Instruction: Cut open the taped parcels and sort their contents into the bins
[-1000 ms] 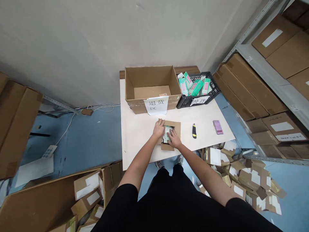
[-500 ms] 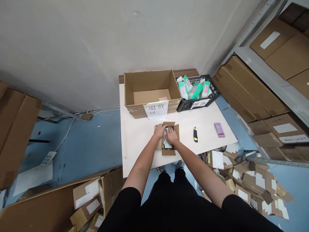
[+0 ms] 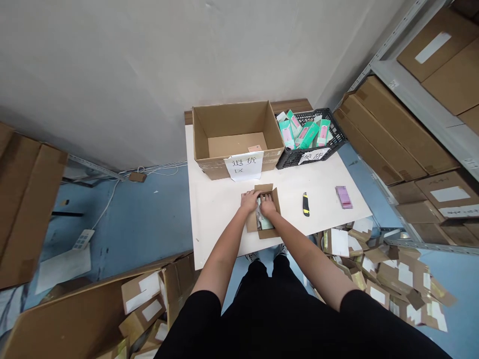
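A small open cardboard box (image 3: 275,199) lies on the white table (image 3: 213,209) in front of me. Both hands reach into its far end. My left hand (image 3: 250,200) curls over the box's left flap and a pale green packet (image 3: 265,223) inside. My right hand (image 3: 268,205) is closed on the same packet, fingers pressed down. The near part of the packet shows below my hands.
A large open carton (image 3: 234,134) with a paper label stands at the table's back, a black basket (image 3: 329,144) of teal boxes beside it. A utility knife (image 3: 306,204) and a purple item (image 3: 343,196) lie to the right. Cartons litter the floor; shelves stand right.
My hands have moved closer together and deeper into the small box's far end. The flaps stand more upright than a second ago.
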A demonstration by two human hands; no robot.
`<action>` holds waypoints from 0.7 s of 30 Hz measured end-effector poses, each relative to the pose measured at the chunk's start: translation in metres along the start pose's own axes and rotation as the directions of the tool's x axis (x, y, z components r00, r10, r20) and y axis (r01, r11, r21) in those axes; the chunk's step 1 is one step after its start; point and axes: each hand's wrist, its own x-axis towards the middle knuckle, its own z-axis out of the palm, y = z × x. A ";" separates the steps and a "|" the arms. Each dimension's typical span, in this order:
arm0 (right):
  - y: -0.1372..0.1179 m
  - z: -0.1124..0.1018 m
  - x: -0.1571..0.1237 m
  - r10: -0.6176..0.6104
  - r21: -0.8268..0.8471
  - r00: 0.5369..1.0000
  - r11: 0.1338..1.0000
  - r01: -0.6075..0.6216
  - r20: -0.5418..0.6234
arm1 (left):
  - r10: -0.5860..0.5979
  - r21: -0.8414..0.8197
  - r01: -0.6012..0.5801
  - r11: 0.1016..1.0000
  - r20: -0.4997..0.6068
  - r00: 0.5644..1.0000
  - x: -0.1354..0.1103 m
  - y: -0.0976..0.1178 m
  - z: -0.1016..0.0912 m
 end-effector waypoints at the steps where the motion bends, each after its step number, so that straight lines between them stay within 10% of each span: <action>1: -0.001 0.000 0.003 0.000 -0.005 1.000 1.000 0.000 0.006 | -0.004 -0.002 0.004 1.000 -0.004 1.000 -0.001 -0.001 0.001; 14: -0.002 -0.009 -0.047 -0.204 -0.113 0.893 0.979 0.173 -0.401 | -0.001 0.017 0.001 1.000 0.017 1.000 -0.004 -0.006 0.001; 21: 0.002 -0.016 -0.080 -0.130 -0.046 0.909 0.991 0.122 -0.396 | 0.017 0.021 -0.018 1.000 0.076 0.997 -0.001 -0.009 0.000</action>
